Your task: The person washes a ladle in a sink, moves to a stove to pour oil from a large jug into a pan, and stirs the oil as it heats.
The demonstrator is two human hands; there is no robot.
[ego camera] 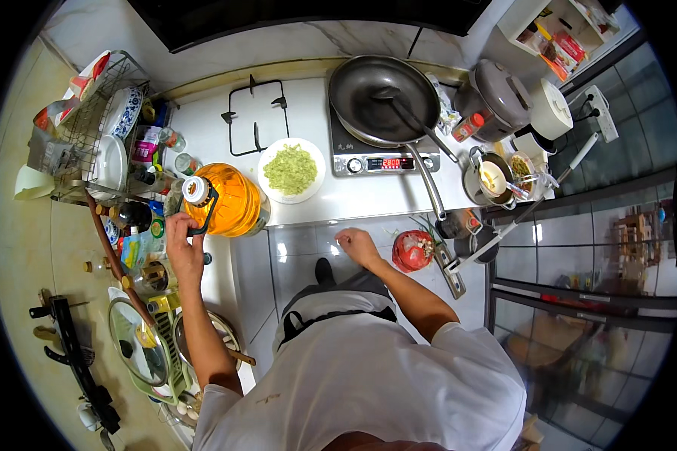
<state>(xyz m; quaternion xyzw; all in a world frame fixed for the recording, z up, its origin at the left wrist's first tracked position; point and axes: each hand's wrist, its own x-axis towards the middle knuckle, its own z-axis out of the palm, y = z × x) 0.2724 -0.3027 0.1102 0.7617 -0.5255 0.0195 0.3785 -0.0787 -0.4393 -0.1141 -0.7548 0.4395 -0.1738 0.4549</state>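
My left hand (184,248) is closed round the dark handle of a large clear plastic jug of orange-yellow cooking oil (234,197). The jug stands at the counter's left corner, its white cap on. My right hand (358,246) hangs in front of the counter edge with curled fingers and nothing visible in it. Right of the jug lies a white plate (266,190) of chopped pale green vegetable (290,169). A dark wok (361,79) rests on an induction cooker (347,165) with a lit display. A black spatula (403,110) leans in the wok, its handle over the rim.
A wire dish rack (82,135) with plates and several bottles crowd the left. At right stand a rice cooker (496,101), a red-capped seasoning jar (468,127) and a metal pot (472,186) holding a bowl. The wok's handle (429,186) juts past the counter edge. A red bag (412,252) sits below.
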